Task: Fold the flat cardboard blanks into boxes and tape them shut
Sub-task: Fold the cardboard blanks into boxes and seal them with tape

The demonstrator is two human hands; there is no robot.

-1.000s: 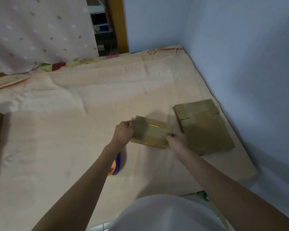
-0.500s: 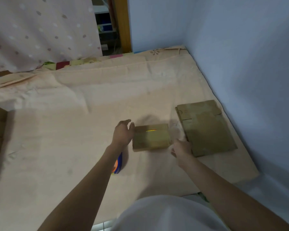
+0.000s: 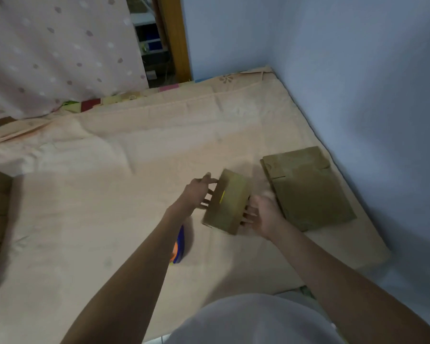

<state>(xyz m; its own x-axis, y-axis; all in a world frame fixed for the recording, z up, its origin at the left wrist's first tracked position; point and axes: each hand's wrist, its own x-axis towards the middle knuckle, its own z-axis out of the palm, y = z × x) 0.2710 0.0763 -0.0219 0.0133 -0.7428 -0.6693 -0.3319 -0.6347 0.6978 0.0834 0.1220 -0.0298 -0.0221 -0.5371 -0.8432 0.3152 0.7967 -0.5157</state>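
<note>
- One folded box (image 3: 226, 202) sits between the spread fingers of the left hand (image 3: 196, 192) and right hand (image 3: 261, 214), which touch its sides.
- Flat blanks (image 3: 308, 189) beyond the right fingers await folding; tape on the box cannot be made out.

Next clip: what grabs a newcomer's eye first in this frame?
The small folded cardboard box at centre, tilted between the left hand and right hand, fingers spread along its sides. Right of it, a stack of flat cardboard blanks lies on the peach bedsheet near the blue wall.
</note>
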